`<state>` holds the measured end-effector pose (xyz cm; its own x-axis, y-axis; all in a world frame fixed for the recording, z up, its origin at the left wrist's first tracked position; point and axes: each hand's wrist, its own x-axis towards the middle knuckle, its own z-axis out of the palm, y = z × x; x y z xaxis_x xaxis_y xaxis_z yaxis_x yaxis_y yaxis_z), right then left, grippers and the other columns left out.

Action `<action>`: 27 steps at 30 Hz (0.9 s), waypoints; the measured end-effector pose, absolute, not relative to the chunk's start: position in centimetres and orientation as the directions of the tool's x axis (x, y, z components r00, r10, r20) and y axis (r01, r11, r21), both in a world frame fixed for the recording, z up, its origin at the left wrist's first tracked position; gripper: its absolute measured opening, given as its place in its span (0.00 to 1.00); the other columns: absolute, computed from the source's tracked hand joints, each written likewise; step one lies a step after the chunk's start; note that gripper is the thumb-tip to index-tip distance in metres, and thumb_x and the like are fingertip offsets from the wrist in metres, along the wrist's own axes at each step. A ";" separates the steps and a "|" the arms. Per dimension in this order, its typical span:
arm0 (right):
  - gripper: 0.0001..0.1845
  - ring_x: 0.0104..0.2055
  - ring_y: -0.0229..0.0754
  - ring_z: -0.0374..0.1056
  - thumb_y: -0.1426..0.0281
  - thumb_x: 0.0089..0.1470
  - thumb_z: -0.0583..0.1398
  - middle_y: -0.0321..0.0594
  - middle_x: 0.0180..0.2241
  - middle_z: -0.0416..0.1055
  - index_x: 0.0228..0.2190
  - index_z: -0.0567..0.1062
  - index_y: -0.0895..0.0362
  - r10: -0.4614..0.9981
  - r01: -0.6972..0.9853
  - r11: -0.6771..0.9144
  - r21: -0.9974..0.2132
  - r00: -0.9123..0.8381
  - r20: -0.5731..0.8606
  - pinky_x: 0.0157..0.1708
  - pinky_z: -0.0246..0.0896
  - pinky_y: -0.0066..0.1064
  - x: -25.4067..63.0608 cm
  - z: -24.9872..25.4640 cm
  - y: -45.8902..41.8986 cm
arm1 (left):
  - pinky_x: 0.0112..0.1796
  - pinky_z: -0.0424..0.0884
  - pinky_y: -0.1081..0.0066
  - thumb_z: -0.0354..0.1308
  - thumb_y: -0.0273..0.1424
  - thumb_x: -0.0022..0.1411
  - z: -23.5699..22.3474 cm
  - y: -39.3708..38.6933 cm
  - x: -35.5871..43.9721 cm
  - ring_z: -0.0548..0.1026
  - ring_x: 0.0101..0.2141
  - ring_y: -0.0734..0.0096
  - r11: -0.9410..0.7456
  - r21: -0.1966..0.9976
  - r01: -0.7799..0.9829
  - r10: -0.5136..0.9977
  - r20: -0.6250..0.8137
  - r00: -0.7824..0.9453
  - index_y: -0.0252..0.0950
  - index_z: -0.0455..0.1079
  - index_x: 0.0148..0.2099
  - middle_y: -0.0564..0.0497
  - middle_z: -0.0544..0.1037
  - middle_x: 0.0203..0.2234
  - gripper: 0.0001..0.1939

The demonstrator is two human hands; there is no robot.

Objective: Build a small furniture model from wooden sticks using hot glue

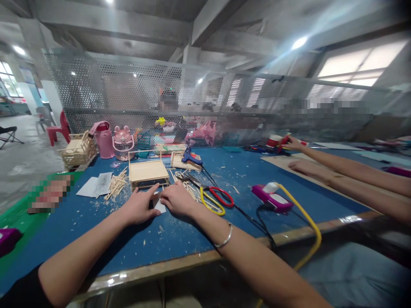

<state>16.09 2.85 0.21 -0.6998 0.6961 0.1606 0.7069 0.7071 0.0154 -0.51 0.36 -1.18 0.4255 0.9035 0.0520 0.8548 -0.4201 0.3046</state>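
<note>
A small wooden stick-built model (149, 171) with a flat slatted top and thin upright posts stands on the blue table in front of me. My left hand (139, 206) is at its front edge, thumb and index finger apart, fingertips close to the front legs. Beside it, my right hand (178, 199) has its fingers curled together near the front right leg; whatever they pinch is hidden. Beneath both hands lies a small white paper piece (159, 204). Loose wooden sticks (117, 183) and folded white paper (96, 185) lie to the left. Scissors (213, 199) with red and yellow handles rest right of my right hand.
Behind the model are a blue glue gun (192, 158), a pink flask (104, 141), a pink bottle (123, 144) and another wooden model (78, 149). A purple device (272, 199) with a yellow cord sits right. A co-worker's arms (346, 171) reach in there. A perforated metal screen (128, 94) stands behind.
</note>
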 end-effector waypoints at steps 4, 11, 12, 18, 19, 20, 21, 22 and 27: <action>0.10 0.37 0.42 0.66 0.69 0.54 0.53 0.42 0.34 0.75 0.30 0.75 0.58 0.704 0.712 0.702 -0.002 -0.695 0.146 0.35 0.42 0.34 16.2 0.4 2.8 | 0.55 0.45 0.49 0.55 0.42 0.51 -1.1 0.3 -0.4 0.60 0.55 0.55 -0.412 0.301 0.860 0.907 0.044 0.419 0.40 0.36 0.64 0.43 0.62 0.55 0.44; 0.11 0.37 0.41 0.66 0.70 0.53 0.53 0.42 0.33 0.75 0.29 0.75 0.58 0.693 0.705 0.709 0.028 -0.703 0.158 0.37 0.41 0.34 16.3 0.2 3.2 | 0.55 0.44 0.48 0.55 0.41 0.52 -0.6 0.3 -0.3 0.58 0.56 0.56 -0.409 0.317 0.856 0.905 0.022 0.425 0.39 0.34 0.64 0.45 0.63 0.55 0.45; 0.11 0.36 0.41 0.66 0.70 0.53 0.53 0.42 0.33 0.75 0.29 0.75 0.58 0.688 0.698 0.715 0.029 -0.710 0.150 0.37 0.41 0.34 16.3 0.2 3.2 | 0.55 0.44 0.48 0.55 0.41 0.52 -0.6 0.3 -0.3 0.57 0.56 0.56 -0.409 0.314 0.857 0.904 0.014 0.426 0.39 0.34 0.64 0.45 0.63 0.55 0.45; 0.10 0.36 0.41 0.65 0.70 0.53 0.54 0.42 0.32 0.75 0.29 0.75 0.57 0.662 0.669 0.743 0.002 -0.735 0.145 0.37 0.41 0.35 16.3 0.4 3.2 | 0.54 0.45 0.48 0.54 0.41 0.52 -0.7 0.3 -0.4 0.58 0.56 0.54 -0.408 0.278 0.869 0.907 0.018 0.420 0.38 0.36 0.64 0.43 0.60 0.56 0.43; 0.10 0.36 0.41 0.65 0.70 0.53 0.54 0.42 0.33 0.75 0.29 0.75 0.58 0.667 0.676 0.737 0.004 -0.729 0.155 0.37 0.41 0.35 16.3 0.3 3.2 | 0.55 0.45 0.48 0.54 0.41 0.52 -0.7 0.3 -0.4 0.58 0.56 0.54 -0.410 0.276 0.869 0.906 0.018 0.422 0.38 0.36 0.64 0.43 0.59 0.57 0.43; 0.10 0.36 0.41 0.65 0.71 0.52 0.54 0.42 0.32 0.75 0.29 0.75 0.58 0.659 0.667 0.745 0.000 -0.737 0.150 0.37 0.40 0.35 16.4 0.3 3.3 | 0.55 0.45 0.49 0.54 0.41 0.52 -0.6 0.3 -0.4 0.58 0.56 0.55 -0.412 0.275 0.869 0.905 0.014 0.425 0.38 0.36 0.64 0.43 0.59 0.57 0.43; 0.10 0.35 0.40 0.65 0.71 0.52 0.54 0.42 0.32 0.75 0.29 0.75 0.58 0.644 0.649 0.761 -0.009 -0.753 0.134 0.37 0.40 0.35 16.4 0.2 3.4 | 0.55 0.45 0.49 0.54 0.41 0.53 -0.6 0.3 -0.4 0.58 0.56 0.55 -0.417 0.274 0.867 0.902 0.009 0.431 0.38 0.35 0.64 0.43 0.60 0.57 0.43; 0.09 0.35 0.40 0.65 0.70 0.51 0.55 0.41 0.31 0.75 0.28 0.75 0.57 0.629 0.631 0.775 -0.021 -0.768 0.119 0.37 0.40 0.34 16.5 0.2 3.5 | 0.55 0.46 0.50 0.53 0.42 0.53 -0.5 0.3 -0.4 0.58 0.56 0.55 -0.421 0.272 0.865 0.900 0.003 0.437 0.37 0.35 0.64 0.43 0.60 0.56 0.43; 0.10 0.35 0.41 0.65 0.68 0.52 0.55 0.42 0.31 0.75 0.29 0.76 0.57 0.637 0.646 0.764 -0.004 -0.752 0.172 0.36 0.40 0.34 16.8 0.0 3.6 | 0.55 0.48 0.53 0.54 0.41 0.52 -0.4 0.3 -0.3 0.59 0.56 0.56 -0.425 0.260 0.867 0.899 0.008 0.439 0.36 0.36 0.64 0.43 0.61 0.56 0.43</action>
